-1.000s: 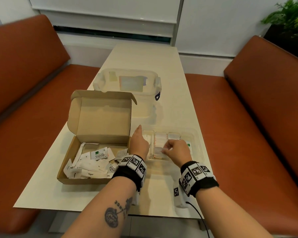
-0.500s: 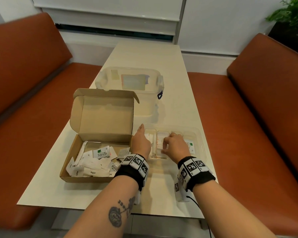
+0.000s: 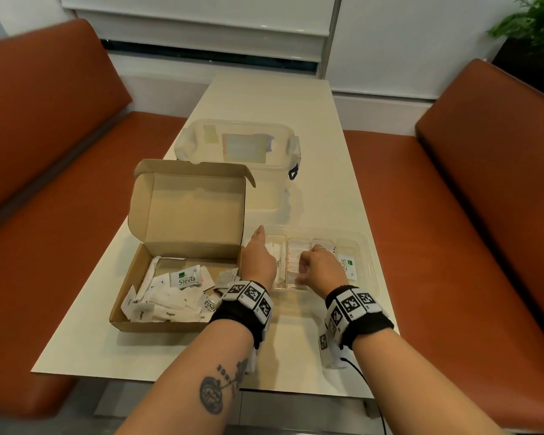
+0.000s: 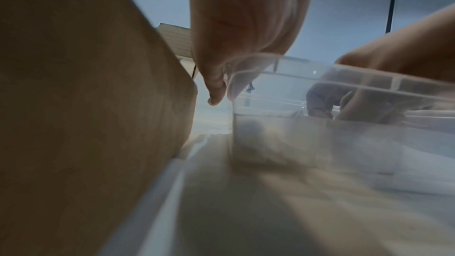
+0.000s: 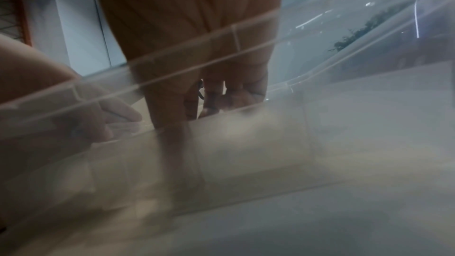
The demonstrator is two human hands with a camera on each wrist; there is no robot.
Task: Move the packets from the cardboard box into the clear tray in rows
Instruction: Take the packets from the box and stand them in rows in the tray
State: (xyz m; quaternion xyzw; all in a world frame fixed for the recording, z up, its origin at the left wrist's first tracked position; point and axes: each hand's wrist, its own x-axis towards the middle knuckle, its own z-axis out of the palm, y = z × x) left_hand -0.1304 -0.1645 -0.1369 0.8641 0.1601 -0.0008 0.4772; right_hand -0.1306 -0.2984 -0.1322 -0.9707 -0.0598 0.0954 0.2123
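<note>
I see the cardboard box (image 3: pixel 182 271) open on the table (image 3: pixel 274 108), its lid standing up at the back. A loose heap of small white packets (image 3: pixel 167 296) lies in its bottom, some printed "Sugar", and one green-and-white "Stevia" packet (image 3: pixel 185 279) sits on top of the heap. Just right of the box is the clear tray (image 3: pixel 366 271), a shallow see-through plastic tray split by ribs into narrow lanes running away from me. White packets already lie flat in the lanes; another Stevia packet (image 3: pixel 347 265) rests in the lane right of my right hand.

My left hand (image 3: pixel 258 262) sits at the tray's left edge, between box and tray. From the left wrist view, one finger (image 4: pixel 216 92) points down outside the tray wall (image 4: pixel 270 137) while the rest go inside the rim, so it seems to steady the edge; I cannot tell if it grips anything.

My right hand (image 3: pixel 322 268) is down in the middle lanes, fingers curled and tips (image 5: pixel 172 116) pressed low against the packets there. Through the blurred plastic I cannot tell whether it pinches a packet.

A bigger clear tub (image 3: pixel 239 158) stands behind the box.
</note>
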